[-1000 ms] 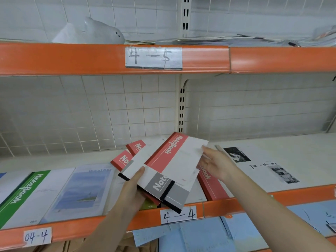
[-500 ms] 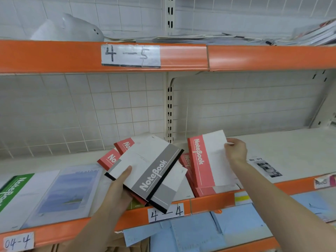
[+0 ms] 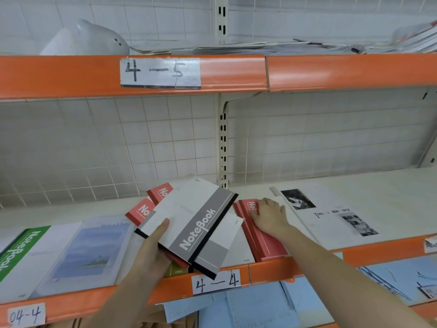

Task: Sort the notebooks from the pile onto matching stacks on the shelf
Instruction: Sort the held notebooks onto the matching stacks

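Head cam has you looking down at the 4-4 shelf (image 3: 307, 259) with both arms reaching in. Your left hand (image 3: 151, 252) comes up from below, palm under a fanned pile (image 3: 189, 223) of notebooks, thumb laid flat across the top cover and fingers curled underneath, so it's gripping the whole bunch. Top one is the grey notebook (image 3: 201, 230), tilted with its spine pointing toward the lower right, and two red corners poke out behind it on the upper left. The pile hangs over the shelf's front lip, just above the 4-4 label (image 3: 216, 281).

Your right arm stretches in from the lower right, wrist fairly straight. Your right hand (image 3: 268, 216) lies palm down on the red stack (image 3: 264, 242), fingers straight and spread a bit, pressing on the top cover near the back end. That stack sits on the shelf right beside the pile.

Further left lie a green notebook (image 3: 16, 252) and a blue-picture one (image 3: 87, 247); a photo notebook (image 3: 331, 216) lies flat to the right.
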Demonstrator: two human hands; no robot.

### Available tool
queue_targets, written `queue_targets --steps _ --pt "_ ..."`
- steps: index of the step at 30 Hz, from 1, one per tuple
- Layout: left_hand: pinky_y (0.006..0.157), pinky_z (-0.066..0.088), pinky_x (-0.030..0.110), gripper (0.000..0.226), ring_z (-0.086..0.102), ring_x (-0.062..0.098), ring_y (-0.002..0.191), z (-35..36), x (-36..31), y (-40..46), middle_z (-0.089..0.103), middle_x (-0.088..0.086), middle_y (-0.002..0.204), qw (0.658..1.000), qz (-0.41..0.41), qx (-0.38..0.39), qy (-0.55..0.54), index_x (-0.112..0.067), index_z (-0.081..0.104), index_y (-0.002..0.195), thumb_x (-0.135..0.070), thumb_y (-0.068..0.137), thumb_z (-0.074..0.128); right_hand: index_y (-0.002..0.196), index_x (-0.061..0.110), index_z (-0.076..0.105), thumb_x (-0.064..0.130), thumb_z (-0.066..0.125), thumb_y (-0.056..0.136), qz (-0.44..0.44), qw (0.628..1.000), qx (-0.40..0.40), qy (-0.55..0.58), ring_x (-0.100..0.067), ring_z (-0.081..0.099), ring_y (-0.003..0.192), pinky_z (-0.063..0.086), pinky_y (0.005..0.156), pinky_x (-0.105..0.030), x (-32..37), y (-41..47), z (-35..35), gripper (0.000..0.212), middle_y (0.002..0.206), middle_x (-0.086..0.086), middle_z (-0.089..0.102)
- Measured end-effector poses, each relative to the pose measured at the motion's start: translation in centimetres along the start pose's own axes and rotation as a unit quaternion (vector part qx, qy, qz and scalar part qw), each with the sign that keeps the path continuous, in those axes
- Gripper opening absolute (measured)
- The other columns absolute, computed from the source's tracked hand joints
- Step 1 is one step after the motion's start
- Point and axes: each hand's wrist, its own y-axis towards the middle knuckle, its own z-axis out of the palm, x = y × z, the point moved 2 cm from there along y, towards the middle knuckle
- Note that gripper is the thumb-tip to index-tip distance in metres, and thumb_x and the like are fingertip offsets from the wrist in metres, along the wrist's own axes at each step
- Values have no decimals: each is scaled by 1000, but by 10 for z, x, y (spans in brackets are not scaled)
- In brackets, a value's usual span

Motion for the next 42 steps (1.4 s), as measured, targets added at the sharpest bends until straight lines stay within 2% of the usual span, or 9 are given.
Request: queue_targets --steps 4,10,15,19,22,27,32,38,42 --pt "76 52 47 27 68 30 94 0 -1 0 73 10 105 1000 0 5 -4 -19 58 119 -19 92 56 142 12 34 44 34 96 -43 999 0 -19 -26 25 139 14 115 -49 19 -7 12 56 150 -9 31" --pt "85 50 51 36 65 34 103 1 -1 -1 69 14 115 1000 -5 5 -16 -16 55 127 -18 92 56 126 10 48 39 38 95 -37 998 -31 -29 -29 40 125 29 104 -46 31 0 8 44 133 -10 47" --pt "81 52 49 31 67 33 97 3 -1 -3 71 14 109 1000 -4 6 -18 -15 57 121 -16 90 57 143 18 32 47 45 91 -111 992 47 -25 -23 23 140 17 112 -51 39 12 20 60 151 -4 29" --pt "86 52 52 44 64 37 107 2 -2 -2 67 17 117 1000 -2 17 -20 -14 53 129 -18 86 58 135 19 42 46 43 93 -76 997 11 -23 -24 33 132 22 110 -45 32 19 13 51 140 -4 42" --pt "77 56 48 37 68 34 99 2 -1 -1 68 16 114 999 0 24 -26 -16 54 126 -16 89 56 137 22 43 49 44 92 -67 997 21 -34 -25 32 132 21 111 -47 27 20 11 52 139 -5 40" --pt "72 59 46 42 68 34 99 3 -2 -2 68 16 116 999 3 28 -36 -14 53 129 -16 87 57 136 23 43 47 40 94 -66 997 -11 -32 -23 32 131 19 112 -45 28 19 17 49 139 -3 40" --pt "74 59 47 46 68 33 98 4 -2 -4 68 16 115 999 -3 22 -47 -13 53 128 -17 83 60 133 21 46 44 41 95 -48 998 -17 -24 -24 34 129 21 110 -45 31 20 18 45 137 -5 42" --pt "67 60 43 23 71 30 87 0 -4 -5 72 14 105 997 3 14 -75 -15 58 116 -17 95 51 132 16 47 40 38 96 -17 999 -22 -31 -27 34 129 22 110 -48 40 20 19 44 136 -9 42" --pt "72 56 46 17 71 29 81 0 -6 -4 74 11 97 996 3 -8 -84 -16 59 111 -18 95 52 131 17 49 41 36 97 -30 998 -39 -31 -26 36 129 21 110 -46 37 16 20 43 136 -7 45"
